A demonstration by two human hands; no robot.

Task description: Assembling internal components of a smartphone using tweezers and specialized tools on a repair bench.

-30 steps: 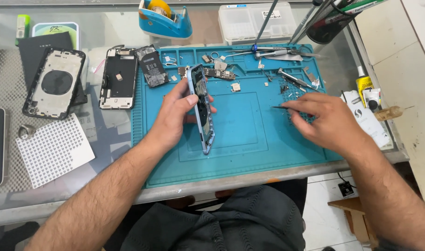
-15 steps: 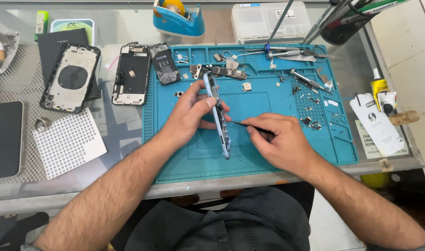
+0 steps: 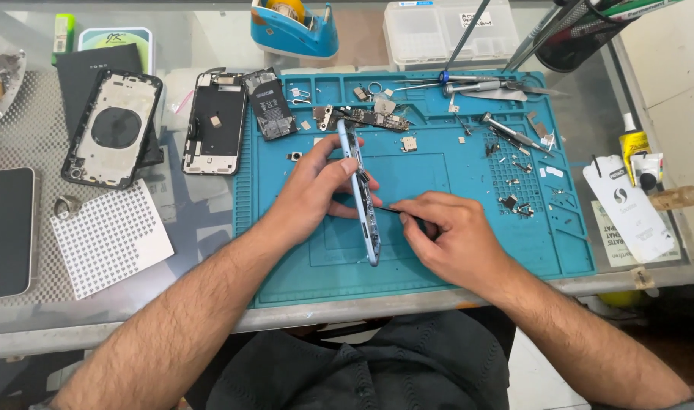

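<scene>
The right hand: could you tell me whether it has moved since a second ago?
Yes. The right hand moved left across the blue mat, from the small parts to the phone frame.

A glass-topped table [image 3: 210, 228] fills the frame. A teal work mat [image 3: 453, 258] covers its centre and right. Left of the mat lie an opened phone body [image 3: 214, 125] and a white phone back shell [image 3: 115, 129] on a dark card — below them a white perforated sheet [image 3: 108, 239]. At the upper edge stand a blue tape dispenser [image 3: 294, 30] and a clear plastic box [image 3: 445, 34].
</scene>
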